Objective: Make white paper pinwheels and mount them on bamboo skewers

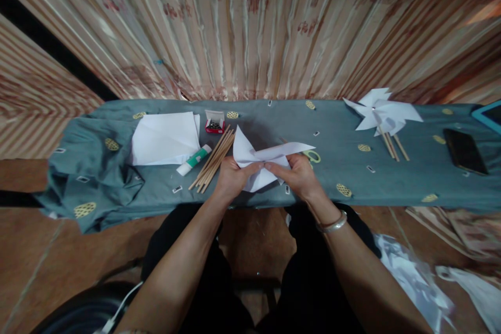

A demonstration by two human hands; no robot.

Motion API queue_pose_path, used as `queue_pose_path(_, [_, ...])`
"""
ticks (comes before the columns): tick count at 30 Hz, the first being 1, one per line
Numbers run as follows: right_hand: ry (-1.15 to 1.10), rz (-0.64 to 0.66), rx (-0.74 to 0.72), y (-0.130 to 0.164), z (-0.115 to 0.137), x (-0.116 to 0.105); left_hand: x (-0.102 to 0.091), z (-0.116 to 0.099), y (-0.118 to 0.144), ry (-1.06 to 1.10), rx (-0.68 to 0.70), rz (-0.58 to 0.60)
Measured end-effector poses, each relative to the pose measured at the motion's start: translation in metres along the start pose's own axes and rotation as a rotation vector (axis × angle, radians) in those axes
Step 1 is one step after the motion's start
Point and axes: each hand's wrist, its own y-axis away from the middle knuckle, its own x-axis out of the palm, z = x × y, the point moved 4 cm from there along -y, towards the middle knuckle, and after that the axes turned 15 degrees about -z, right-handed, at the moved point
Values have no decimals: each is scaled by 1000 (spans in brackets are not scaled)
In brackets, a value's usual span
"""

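A white paper pinwheel (258, 181) with folded blades is held between my two hands above the front of the cloth-covered table. My left hand (233, 176) grips its left side, and the thumb presses near the centre. From the right, my right hand (299, 173) closes on it with the thumb at the same spot; the fingers of both hands are partly hidden under the paper. Just left of my left hand lies a bundle of wooden sticks (213, 162). Scissors with a pale green handle (313, 156) lie partly hidden behind my right hand.
On the left are a stack of white paper (166, 138), a green-and-white glue stick (194, 159) and an open red box (215, 122) of small metal pins. Finished-looking pinwheels (378, 109) on sticks lie at right, near a dark phone (465, 151) and a blue-edged device (489, 116).
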Motion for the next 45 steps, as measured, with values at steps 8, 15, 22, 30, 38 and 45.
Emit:
queue_pose_path(8, [15,7,-2,0,-4,0,0,0,-1,-36,17,-8])
queue_pose_path(15, [22,-12,-32,-1,-3,-1,2,-6,0,-40,9,-49])
queue_pose_path(22, [15,-4,16,1,-6,1,2,-2,0,-49,-22,-36])
queue_pose_path(30, [-37,-31,46,0,-7,1,0,0,-1,-32,-8,-29])
queue_pose_path(38, [-40,-8,34,-2,-7,0,1,-5,1,-40,-36,-38])
queue_pose_path(45, [-23,3,47,0,-7,0,3,-6,4,-36,-99,-12])
